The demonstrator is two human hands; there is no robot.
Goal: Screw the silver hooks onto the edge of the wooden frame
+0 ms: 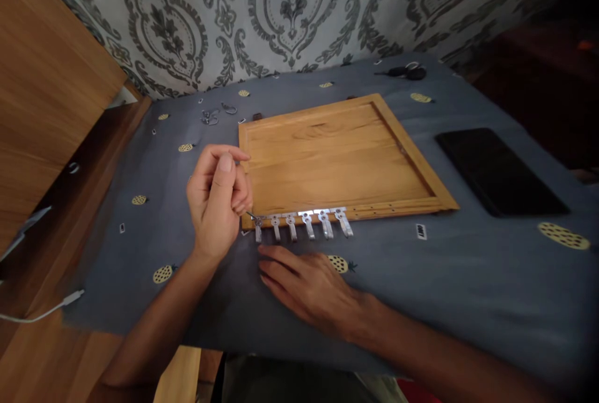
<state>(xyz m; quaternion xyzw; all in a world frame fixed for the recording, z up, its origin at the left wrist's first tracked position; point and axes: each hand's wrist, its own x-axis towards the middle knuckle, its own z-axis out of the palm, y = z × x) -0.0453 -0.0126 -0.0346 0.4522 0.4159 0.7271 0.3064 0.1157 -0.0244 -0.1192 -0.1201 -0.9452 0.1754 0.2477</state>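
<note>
A shallow wooden tray (407, 153) lies on a grey-blue cloth. Along its near edge sits a row of several small metal clips (306, 223). My left hand (218, 197) hovers at the tray's near left corner, fingers pinched together on something thin and metallic I cannot make out, right above the leftmost clip. My right hand (311, 287) lies flat on the cloth just in front of the clips, fingers stretched out to the left, holding nothing.
A black phone (498, 169) lies right of the tray. Loose metal bits (210, 117) and a dark tool (407, 70) sit at the back by the patterned wall. A wooden cabinet (42, 97) stands left, with a white cable (42, 312) below.
</note>
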